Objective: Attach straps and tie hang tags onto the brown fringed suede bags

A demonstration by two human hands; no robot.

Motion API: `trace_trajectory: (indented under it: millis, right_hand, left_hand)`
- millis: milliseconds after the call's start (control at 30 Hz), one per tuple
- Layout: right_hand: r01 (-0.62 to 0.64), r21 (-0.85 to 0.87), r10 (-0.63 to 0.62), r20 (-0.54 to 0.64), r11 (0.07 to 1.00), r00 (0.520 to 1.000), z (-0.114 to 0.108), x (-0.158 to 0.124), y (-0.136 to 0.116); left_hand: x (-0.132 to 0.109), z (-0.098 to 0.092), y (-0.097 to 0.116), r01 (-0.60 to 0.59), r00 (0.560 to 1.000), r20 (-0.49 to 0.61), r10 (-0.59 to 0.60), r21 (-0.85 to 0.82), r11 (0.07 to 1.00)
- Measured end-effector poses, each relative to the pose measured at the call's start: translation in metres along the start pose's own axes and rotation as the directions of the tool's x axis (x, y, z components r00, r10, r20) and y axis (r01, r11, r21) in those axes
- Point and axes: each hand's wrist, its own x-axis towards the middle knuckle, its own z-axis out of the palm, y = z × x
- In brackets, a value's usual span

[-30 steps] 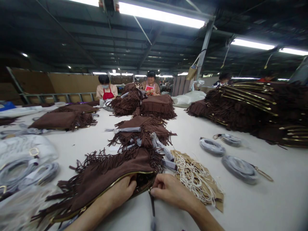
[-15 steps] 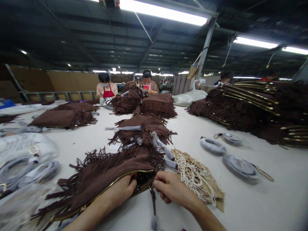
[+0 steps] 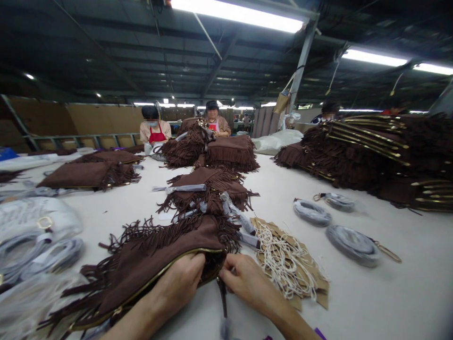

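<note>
A brown suede fringed bag lies in front of me with its gold zipper open along the near edge. My left hand reaches into the bag's mouth, its fingers curled and the tips hidden inside. With thumb and forefinger pinched together, my right hand grips the bag's edge at the right end of the zipper. A thin dark strap hangs below that corner, its lower end in grey wrap. Just right of the bag are brown cardboard tags with white strings.
Wrapped coiled straps lie on the white table at right, with others at left. More fringed bags stand ahead, and a tall pile of them at right. Co-workers sit across the table.
My left hand has moved slightly right and deeper into the bag's opening. My right hand has shifted slightly left, closer against the zipper end. The whole view has shifted a little.
</note>
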Motion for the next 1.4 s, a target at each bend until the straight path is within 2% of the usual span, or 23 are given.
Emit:
trace_trajectory:
  millis: [67,133,200,267,400,567,633,767,833,900,1000,1133,1267,1400]
  right_hand:
    - [-0.099,0.168,0.083,0.102,0.981,0.991,0.002,0.001,0.000]
    - [-0.220,0.297,0.160,0.213,0.929,0.964,0.005,0.004,0.003]
    - [-0.269,0.343,0.183,0.262,0.900,0.948,0.009,0.007,0.006]
    - [-0.256,0.366,0.167,0.256,0.895,0.952,0.011,0.009,0.010]
    - [-0.252,0.412,0.146,0.271,0.875,0.951,0.010,0.011,0.013]
    - [-0.277,0.447,0.146,0.305,0.850,0.941,0.007,0.012,0.012]
    - [-0.273,0.454,0.140,0.304,0.848,0.942,0.008,0.013,0.014]
    - [-0.253,0.457,0.131,0.282,0.853,0.950,0.013,0.015,0.019]
    - [-0.235,0.463,0.122,0.262,0.854,0.957,0.014,0.016,0.020]
    - [-0.211,0.479,0.106,0.237,0.852,0.966,0.013,0.016,0.020]
    - [-0.165,0.526,0.072,0.193,0.835,0.979,0.009,0.016,0.017]
    - [-0.153,0.608,0.056,0.176,0.779,0.983,0.005,0.014,0.012]
    - [-0.210,0.683,0.084,0.213,0.699,0.973,0.003,0.012,0.009]
    - [-0.218,0.693,0.063,0.241,0.687,0.968,0.000,0.011,0.010]
  left_hand:
    - [0.000,0.001,0.000,-0.028,0.998,-0.055,0.022,-0.113,0.993]
    - [0.001,0.000,0.001,0.000,0.999,-0.049,-0.013,-0.256,0.967]
    - [0.003,-0.001,0.003,0.070,0.997,0.009,-0.072,-0.381,0.922]
    - [0.004,-0.003,0.005,0.148,0.989,0.091,-0.120,-0.455,0.878]
    - [0.001,-0.003,0.004,0.177,0.974,0.205,-0.092,-0.446,0.877]
    - [-0.002,-0.005,0.005,0.137,0.969,0.241,-0.050,-0.359,0.923]
    - [0.000,-0.006,0.007,0.094,0.971,0.240,-0.008,-0.347,0.933]
    - [0.005,-0.005,0.010,-0.075,0.954,0.242,0.178,-0.384,0.920]
    - [0.005,-0.002,0.012,-0.087,0.951,0.239,0.196,-0.400,0.912]
    - [0.005,0.001,0.014,-0.047,0.965,0.217,0.149,-0.415,0.909]
    - [0.003,0.003,0.017,0.020,0.991,0.128,0.043,-0.456,0.890]
    - [0.000,0.007,0.020,0.069,0.998,0.043,-0.055,-0.503,0.862]
    - [-0.002,0.010,0.019,0.089,0.995,0.017,-0.094,-0.525,0.846]
    - [-0.001,0.010,0.018,0.126,0.990,0.022,-0.136,-0.557,0.821]
